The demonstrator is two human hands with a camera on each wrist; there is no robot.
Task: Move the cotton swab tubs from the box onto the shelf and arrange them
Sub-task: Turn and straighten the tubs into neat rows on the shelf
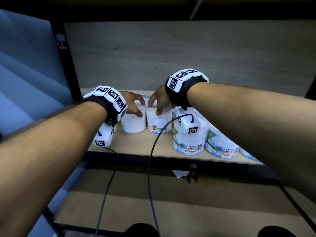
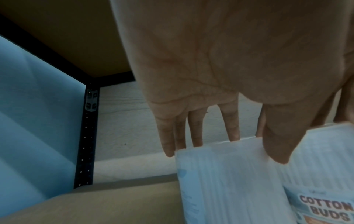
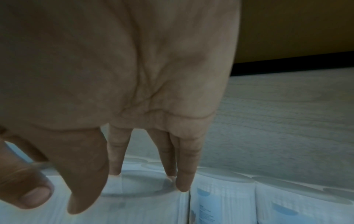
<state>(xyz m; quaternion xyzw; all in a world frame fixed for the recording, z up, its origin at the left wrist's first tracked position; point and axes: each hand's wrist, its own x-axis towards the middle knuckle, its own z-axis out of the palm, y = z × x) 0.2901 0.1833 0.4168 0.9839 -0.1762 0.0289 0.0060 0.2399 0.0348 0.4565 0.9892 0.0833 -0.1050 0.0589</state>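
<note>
Two tubs side by side on shelf (image 1: 136, 142), left hand (image 1: 132, 103) gripping left tub (image 1: 132, 121), right hand (image 1: 159, 101) gripping right tub (image 1: 159, 119)

Clear ribbed plastic tubs (image 1: 159, 120) with glossy printed paper labels, matt pale wood-grain shelf (image 1: 140, 142), black perforated metal upright (image 2: 85, 136)

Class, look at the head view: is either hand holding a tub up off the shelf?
No: both tubs under the left hand and right hand stand on the shelf.

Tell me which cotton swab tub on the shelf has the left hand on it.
The leftmost tub, plain white on its visible side. The left hand grips its lid; its neighbour, under the right hand, shows a bear label.
</note>
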